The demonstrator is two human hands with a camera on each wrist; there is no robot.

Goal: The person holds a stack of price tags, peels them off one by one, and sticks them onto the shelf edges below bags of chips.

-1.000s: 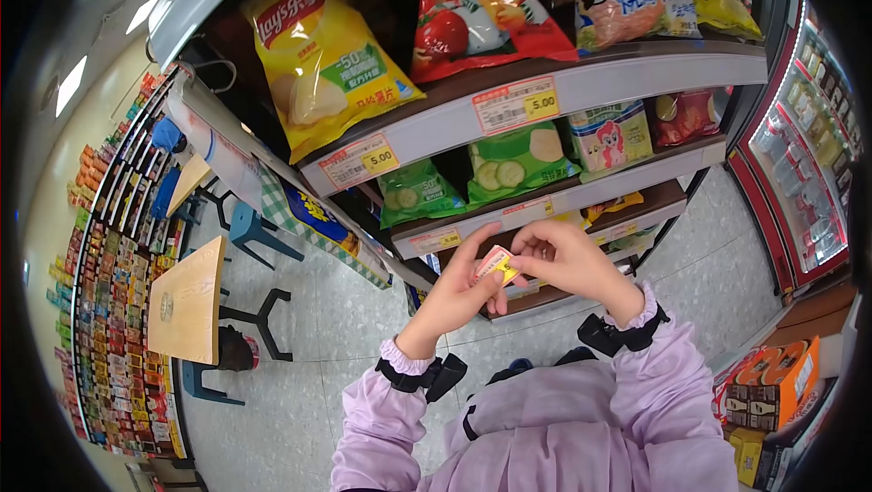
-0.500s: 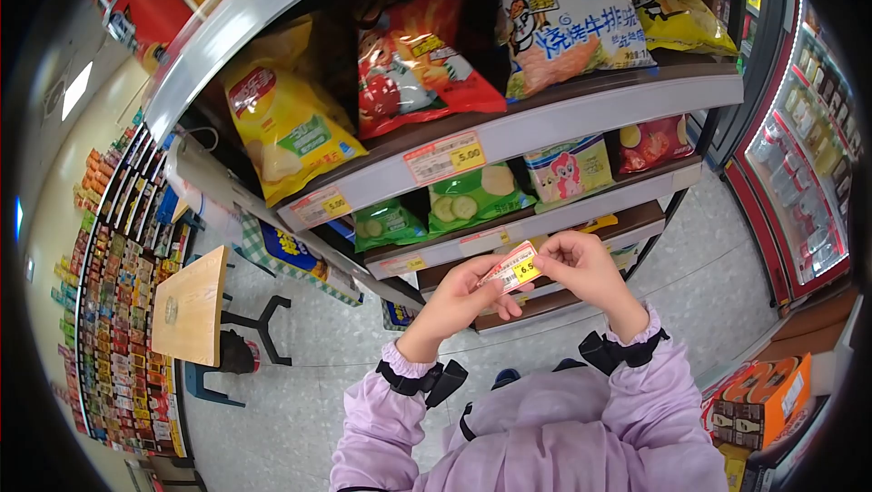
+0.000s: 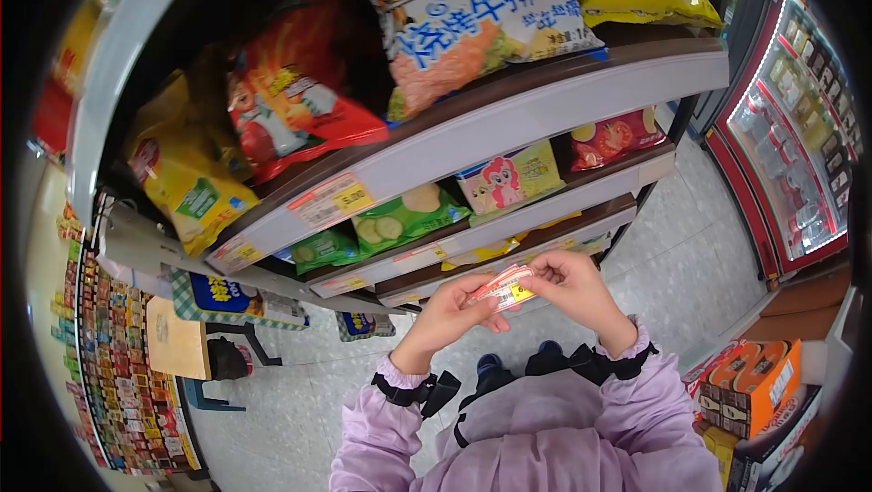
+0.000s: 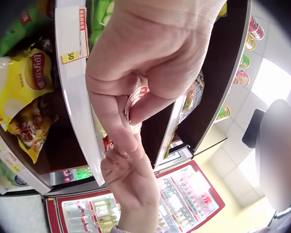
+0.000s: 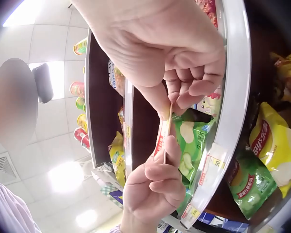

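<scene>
The small stack of price tags (image 3: pixel 505 291) spans the space between the two hands, in front of the snack shelf (image 3: pixel 545 112). The left hand (image 3: pixel 441 318) pinches one end, thumb on one side and bent fingers on the other. The right hand (image 3: pixel 579 290) grips the opposite end between thumb and index finger, brought together on the thin edge; its other fingers curl loosely alongside.

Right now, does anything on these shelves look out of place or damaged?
Nothing looks spilled or damaged. One oddity: the upper strip is bare under the white bag, but has a price tag under the red bag. Left hand and right hand pinch loose tags.
</scene>
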